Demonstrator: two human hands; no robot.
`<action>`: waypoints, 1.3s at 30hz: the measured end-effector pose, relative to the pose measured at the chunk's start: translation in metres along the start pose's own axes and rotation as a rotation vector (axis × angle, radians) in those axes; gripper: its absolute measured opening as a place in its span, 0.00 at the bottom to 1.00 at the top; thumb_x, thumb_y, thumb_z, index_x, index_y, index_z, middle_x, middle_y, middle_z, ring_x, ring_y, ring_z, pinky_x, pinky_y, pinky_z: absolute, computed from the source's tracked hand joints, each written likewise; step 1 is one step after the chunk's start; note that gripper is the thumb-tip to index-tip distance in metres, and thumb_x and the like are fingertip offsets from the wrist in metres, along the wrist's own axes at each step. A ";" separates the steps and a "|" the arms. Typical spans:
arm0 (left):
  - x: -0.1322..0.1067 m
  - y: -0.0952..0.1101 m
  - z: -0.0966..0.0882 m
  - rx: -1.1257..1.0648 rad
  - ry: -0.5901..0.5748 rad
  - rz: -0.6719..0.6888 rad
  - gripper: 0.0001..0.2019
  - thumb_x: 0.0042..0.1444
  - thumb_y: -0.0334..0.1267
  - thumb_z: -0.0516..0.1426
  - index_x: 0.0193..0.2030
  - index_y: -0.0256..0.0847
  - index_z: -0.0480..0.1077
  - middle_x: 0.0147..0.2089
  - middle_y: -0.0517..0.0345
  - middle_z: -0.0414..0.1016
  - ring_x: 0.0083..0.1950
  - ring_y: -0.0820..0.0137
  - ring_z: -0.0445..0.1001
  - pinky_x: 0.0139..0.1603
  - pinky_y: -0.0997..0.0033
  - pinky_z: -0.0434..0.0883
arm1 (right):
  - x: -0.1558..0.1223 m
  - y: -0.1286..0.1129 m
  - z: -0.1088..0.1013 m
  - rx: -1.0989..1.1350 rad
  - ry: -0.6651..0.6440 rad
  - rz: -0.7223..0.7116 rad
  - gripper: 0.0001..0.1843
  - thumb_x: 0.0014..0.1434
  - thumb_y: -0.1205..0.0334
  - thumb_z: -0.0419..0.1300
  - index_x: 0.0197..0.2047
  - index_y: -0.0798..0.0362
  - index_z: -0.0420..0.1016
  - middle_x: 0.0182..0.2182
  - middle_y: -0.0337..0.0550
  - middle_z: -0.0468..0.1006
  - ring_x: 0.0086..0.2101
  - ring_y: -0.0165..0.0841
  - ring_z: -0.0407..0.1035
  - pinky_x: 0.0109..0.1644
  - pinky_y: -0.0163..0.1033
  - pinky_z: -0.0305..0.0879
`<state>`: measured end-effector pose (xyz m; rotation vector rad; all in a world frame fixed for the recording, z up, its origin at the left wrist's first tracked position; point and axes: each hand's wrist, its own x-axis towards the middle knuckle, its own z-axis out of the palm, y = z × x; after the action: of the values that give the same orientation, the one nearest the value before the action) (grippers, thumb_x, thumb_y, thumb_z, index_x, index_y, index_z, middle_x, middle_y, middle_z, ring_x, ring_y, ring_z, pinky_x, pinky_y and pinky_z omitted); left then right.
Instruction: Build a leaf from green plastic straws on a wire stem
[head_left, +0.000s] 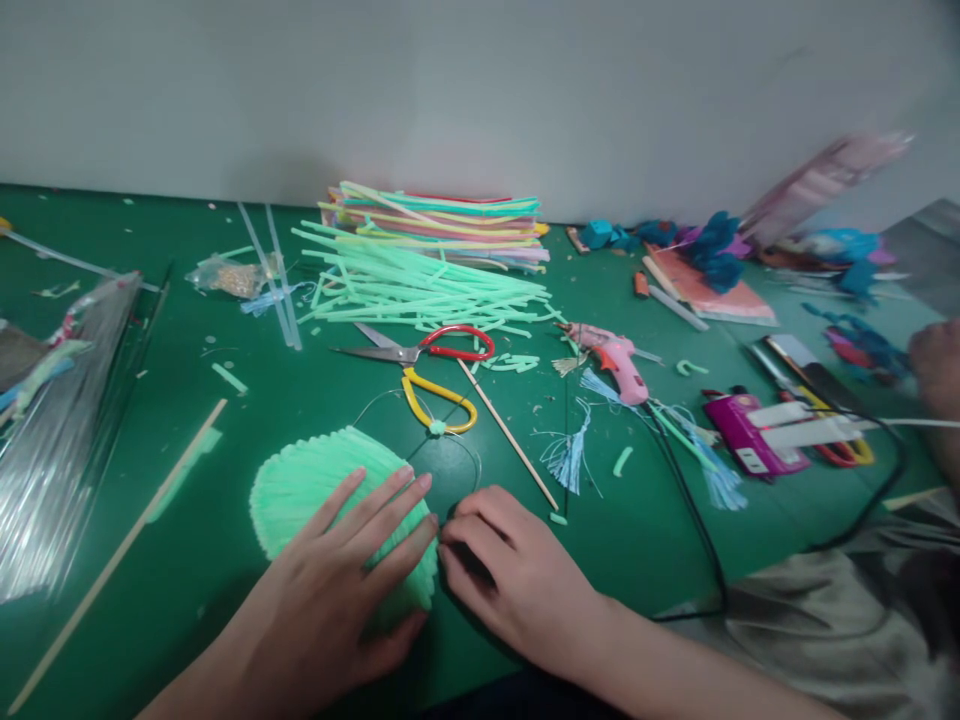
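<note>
On the green bench point(645, 545), near its front edge, lies a pale green fan of straws point(300, 485) with the left hand point(352, 565) pressed flat and open on it, while the right hand point(514, 575) curls at its right edge, fingertips together, any grip impossible to tell, yellow scissors point(442, 398) just beyond.

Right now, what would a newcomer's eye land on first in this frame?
The pleated mint-green fan at the front, with the left hand flat on it and the right hand curled at its right edge. Behind, a loose heap of mint straws lies before a multicoloured stack, with red-handled scissors in front and a pink glue gun to the right.
</note>
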<state>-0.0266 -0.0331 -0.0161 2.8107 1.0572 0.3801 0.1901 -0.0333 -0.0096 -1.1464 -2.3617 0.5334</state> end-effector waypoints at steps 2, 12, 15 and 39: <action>0.000 0.000 0.000 0.015 -0.005 0.014 0.28 0.59 0.44 0.55 0.66 0.44 0.61 0.72 0.54 0.57 0.73 0.61 0.51 0.72 0.54 0.43 | 0.002 0.002 -0.002 0.034 -0.021 0.005 0.07 0.64 0.69 0.55 0.36 0.59 0.74 0.33 0.49 0.73 0.37 0.36 0.67 0.42 0.41 0.70; -0.001 0.000 0.002 0.053 -0.005 0.090 0.27 0.60 0.39 0.54 0.67 0.38 0.60 0.69 0.54 0.62 0.73 0.62 0.52 0.73 0.52 0.37 | 0.017 0.006 -0.013 0.029 -0.146 0.006 0.07 0.64 0.68 0.54 0.36 0.59 0.73 0.34 0.49 0.72 0.37 0.37 0.67 0.42 0.42 0.69; -0.001 0.001 0.001 0.035 -0.002 0.079 0.27 0.60 0.39 0.54 0.66 0.39 0.61 0.69 0.54 0.62 0.73 0.62 0.52 0.73 0.52 0.37 | 0.019 0.009 -0.018 0.005 -0.177 -0.054 0.08 0.65 0.67 0.53 0.39 0.58 0.74 0.35 0.50 0.73 0.38 0.37 0.66 0.44 0.43 0.69; -0.002 0.000 0.000 0.005 -0.012 0.085 0.29 0.58 0.34 0.54 0.67 0.35 0.58 0.69 0.48 0.62 0.72 0.60 0.53 0.73 0.49 0.44 | 0.031 0.013 -0.017 0.249 -0.182 0.241 0.05 0.56 0.70 0.66 0.30 0.54 0.76 0.28 0.37 0.71 0.32 0.29 0.67 0.36 0.34 0.63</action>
<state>-0.0279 -0.0343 -0.0164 2.8652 0.9394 0.3693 0.1904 0.0016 0.0054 -1.3180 -2.2339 1.0231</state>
